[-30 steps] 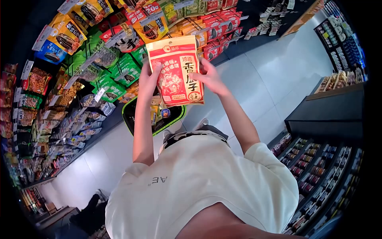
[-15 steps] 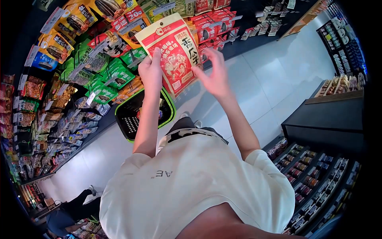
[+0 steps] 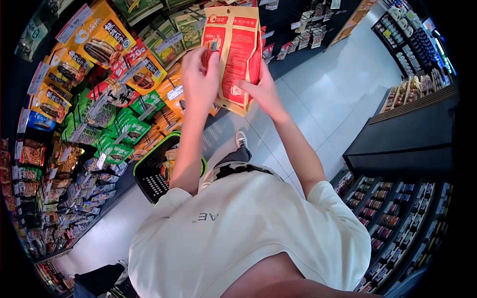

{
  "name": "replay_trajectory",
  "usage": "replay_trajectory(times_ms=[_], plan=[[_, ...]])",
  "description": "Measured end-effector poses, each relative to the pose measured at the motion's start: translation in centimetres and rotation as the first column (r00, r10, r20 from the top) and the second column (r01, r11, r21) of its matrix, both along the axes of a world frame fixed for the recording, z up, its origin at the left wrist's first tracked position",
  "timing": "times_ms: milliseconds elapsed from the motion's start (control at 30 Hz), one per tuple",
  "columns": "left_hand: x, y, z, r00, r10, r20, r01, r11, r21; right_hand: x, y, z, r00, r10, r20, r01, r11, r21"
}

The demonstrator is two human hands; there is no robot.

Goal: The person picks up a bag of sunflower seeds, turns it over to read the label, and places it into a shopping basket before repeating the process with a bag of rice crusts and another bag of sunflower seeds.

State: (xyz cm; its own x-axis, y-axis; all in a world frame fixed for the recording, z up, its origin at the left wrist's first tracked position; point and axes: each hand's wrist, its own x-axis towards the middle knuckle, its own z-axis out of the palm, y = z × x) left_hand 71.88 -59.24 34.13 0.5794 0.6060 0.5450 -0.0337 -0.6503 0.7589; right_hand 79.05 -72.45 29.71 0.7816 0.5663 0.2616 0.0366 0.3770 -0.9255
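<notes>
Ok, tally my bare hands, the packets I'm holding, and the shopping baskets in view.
Hands: 2, left hand and right hand
Held red packet: 1
Black basket: 1
Total: 4

Glossy pale tiled floor (image 3: 318, 107) | dark counter (image 3: 397, 146) | stocked shelves (image 3: 397, 218) beside

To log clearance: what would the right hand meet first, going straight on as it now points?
The right hand would likely first meet the red packet, which its thumb touches; depth beyond is unclear.
</notes>
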Motion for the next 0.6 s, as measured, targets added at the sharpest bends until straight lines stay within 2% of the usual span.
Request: replay_trajectory(times_ms=[33, 67, 100, 133, 167, 200, 233, 300, 367, 500, 600], plan=[[1.3, 1.6, -1.0, 0.992, 0.118, 0.04, -0.124, 0.975, 0.183, 1.2, -0.3, 0.5, 0.99, 0.086, -0.113, -0.077, 0.994, 0.08], [2.4, 2.7, -1.1, 0.987, 0.156, -0.042, -0.148, 0.979, 0.143, 2.2, -0.6, 1.0, 0.991, 0.081, -0.105, -0.073, 0.994, 0.079], [3.5, 3.4, -1.3, 0.985, 0.045, -0.164, -0.072, 0.985, -0.158, 3.1, -0.9, 1.6, 0.978, 0.119, -0.174, -0.105, 0.99, 0.09], [4.2, 4.0, -1.0, 0.978, -0.204, -0.036, 0.161, 0.857, -0.49, 4.2, -1.0, 2.1, 0.957, 0.158, -0.243, -0.137, 0.985, 0.103], [4.9, 4.5, -0.9, 0.909, -0.385, 0.162, 0.374, 0.577, -0.726, 5.4, -1.1, 2.7, 0.958, 0.154, -0.243, -0.134, 0.986, 0.097], [5.6, 4.9, -0.8, 0.878, -0.428, 0.215, 0.405, 0.423, -0.81, 6.5, -1.1, 3.3, 0.938, 0.212, -0.276, -0.182, 0.975, 0.13], [6.5, 4.9, -0.4, 0.879, -0.428, 0.211, 0.399, 0.415, -0.818, 7.7, -1.0, 3.6, 0.912, 0.268, -0.31, -0.226, 0.96, 0.166], [8.5, 4.7, 0.3, 0.867, -0.416, 0.275, 0.436, 0.362, -0.824, 10.3, -0.7, 3.7, 0.911, 0.276, -0.305, -0.245, 0.96, 0.136], [10.8, 4.9, 0.5, 0.894, -0.375, 0.247, 0.391, 0.379, -0.839, 12.3, -0.1, 4.4, 0.923, 0.275, -0.27, -0.257, 0.961, 0.1], [15.0, 6.4, 0.5, 0.876, -0.379, 0.297, 0.446, 0.409, -0.796, 16.3, 1.1, 4.5, 0.936, 0.251, -0.245, -0.234, 0.967, 0.096], [17.2, 6.6, 1.3, 0.869, -0.384, 0.313, 0.471, 0.445, -0.762, 19.8, 1.6, 3.6, 0.912, 0.336, -0.235, -0.316, 0.941, 0.12]])
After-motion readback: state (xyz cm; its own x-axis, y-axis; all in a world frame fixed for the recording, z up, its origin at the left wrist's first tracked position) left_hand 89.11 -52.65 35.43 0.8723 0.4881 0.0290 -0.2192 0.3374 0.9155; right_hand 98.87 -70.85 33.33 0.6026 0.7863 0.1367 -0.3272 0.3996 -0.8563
